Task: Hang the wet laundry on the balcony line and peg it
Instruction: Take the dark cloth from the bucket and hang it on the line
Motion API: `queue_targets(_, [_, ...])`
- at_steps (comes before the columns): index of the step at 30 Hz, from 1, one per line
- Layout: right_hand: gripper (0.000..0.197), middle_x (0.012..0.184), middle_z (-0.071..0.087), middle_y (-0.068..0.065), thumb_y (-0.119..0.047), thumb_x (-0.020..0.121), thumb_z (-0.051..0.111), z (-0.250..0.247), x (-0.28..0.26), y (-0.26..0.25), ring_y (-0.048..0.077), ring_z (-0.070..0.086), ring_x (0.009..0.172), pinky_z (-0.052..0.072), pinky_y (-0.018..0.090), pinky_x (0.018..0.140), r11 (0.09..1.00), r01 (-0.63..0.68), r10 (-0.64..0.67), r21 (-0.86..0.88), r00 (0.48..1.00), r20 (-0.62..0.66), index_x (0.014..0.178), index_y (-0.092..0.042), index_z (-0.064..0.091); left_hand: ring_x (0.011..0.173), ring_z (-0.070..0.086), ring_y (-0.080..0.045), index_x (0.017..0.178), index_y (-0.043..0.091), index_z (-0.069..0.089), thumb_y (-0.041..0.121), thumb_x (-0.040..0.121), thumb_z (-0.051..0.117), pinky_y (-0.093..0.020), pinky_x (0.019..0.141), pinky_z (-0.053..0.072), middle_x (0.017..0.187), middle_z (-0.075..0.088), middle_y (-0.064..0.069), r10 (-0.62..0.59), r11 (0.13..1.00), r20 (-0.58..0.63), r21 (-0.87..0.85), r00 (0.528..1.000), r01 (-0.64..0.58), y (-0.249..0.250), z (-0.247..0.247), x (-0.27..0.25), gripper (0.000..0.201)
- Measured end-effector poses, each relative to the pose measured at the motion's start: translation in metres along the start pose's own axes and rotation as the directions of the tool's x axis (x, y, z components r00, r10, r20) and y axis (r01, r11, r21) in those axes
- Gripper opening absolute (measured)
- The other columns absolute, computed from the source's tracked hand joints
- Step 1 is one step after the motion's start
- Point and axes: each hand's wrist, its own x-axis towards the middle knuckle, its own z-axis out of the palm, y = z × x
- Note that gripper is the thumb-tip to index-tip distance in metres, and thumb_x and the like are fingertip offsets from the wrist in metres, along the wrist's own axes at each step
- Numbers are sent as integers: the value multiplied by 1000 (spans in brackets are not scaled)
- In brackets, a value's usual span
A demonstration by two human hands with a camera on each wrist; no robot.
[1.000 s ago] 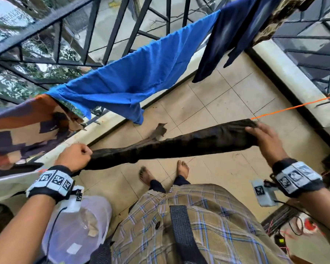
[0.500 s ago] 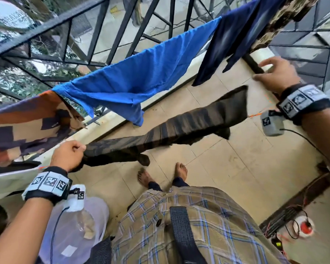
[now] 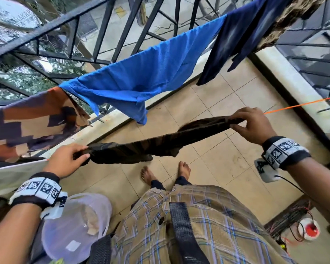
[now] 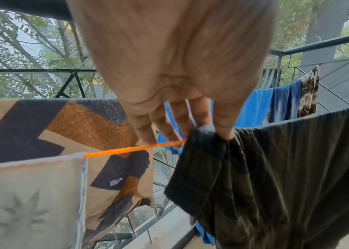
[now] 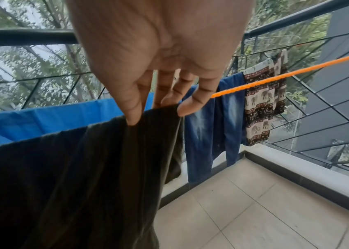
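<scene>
A dark olive striped garment [image 3: 160, 141] hangs draped over the orange line [image 3: 297, 106], stretched between my two hands. My left hand [image 3: 72, 159] pinches its bunched left end [image 4: 207, 134], where the orange line [image 4: 135, 149] runs off to the left. My right hand [image 3: 250, 124] pinches the garment's right top edge [image 5: 154, 116], thumb in front and fingers behind; the orange line [image 5: 286, 75] continues to the right past it. No peg shows on this garment.
On a farther line hang a blue cloth [image 3: 141, 77], dark blue jeans [image 3: 236, 40] and elephant-print trousers [image 5: 260, 104]. A brown patterned cloth [image 3: 27, 121] and a pale cloth [image 4: 26, 198] hang at left. A clear plastic bucket [image 3: 74, 227] stands by my left leg. Black railing [image 3: 46, 21] ahead.
My right hand, free and raised half a second ago, has come down and taken the garment's right edge again, pulling it straight along the line. The left hand kept its hold.
</scene>
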Motion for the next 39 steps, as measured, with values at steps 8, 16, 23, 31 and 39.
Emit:
queue_targets(8, [18,85,74,0,-13,79,79,-31,17,5,24,62,78,46,33,70,998,-34,41,-60,992,121,93,-24,79,91,67,-38,93,3,78,12,88,74,-47,81,49,93,76,-16,26,999,-206,46,978,-17,-21,-11,-13,11])
queue_targets(16, [25,78,74,-2,-13,75,83,-101,32,8,0,61,72,44,22,65,999,-14,19,-43,994,108,92,-30,78,92,64,-45,102,11,73,34,90,46,-55,86,49,98,72,-22,-152,988,-334,-71,930,136,-81,-25,-47,38])
queue_targets(23, [18,83,74,6,-27,81,76,-139,73,40,-10,58,67,35,-4,58,980,-196,191,-36,974,-122,97,-36,75,91,43,22,115,8,59,37,94,37,3,81,25,95,52,30,-232,949,-409,-294,883,113,-58,-54,-61,42])
queue_targets(31, [32,87,73,8,-2,79,56,-93,81,6,26,67,84,52,29,81,939,-339,328,-56,932,-152,84,-28,73,75,60,-1,79,16,61,-2,86,69,-27,81,48,87,65,-13,-382,853,-223,-459,897,249,-77,1,-49,21])
queue_targets(39, [13,90,73,0,-25,85,66,-51,33,-4,25,66,87,47,31,75,949,-310,307,-58,950,-63,92,-23,76,67,55,-5,106,14,61,-5,92,58,-1,61,42,75,52,1,-377,852,-181,-451,908,264,-47,26,-20,24])
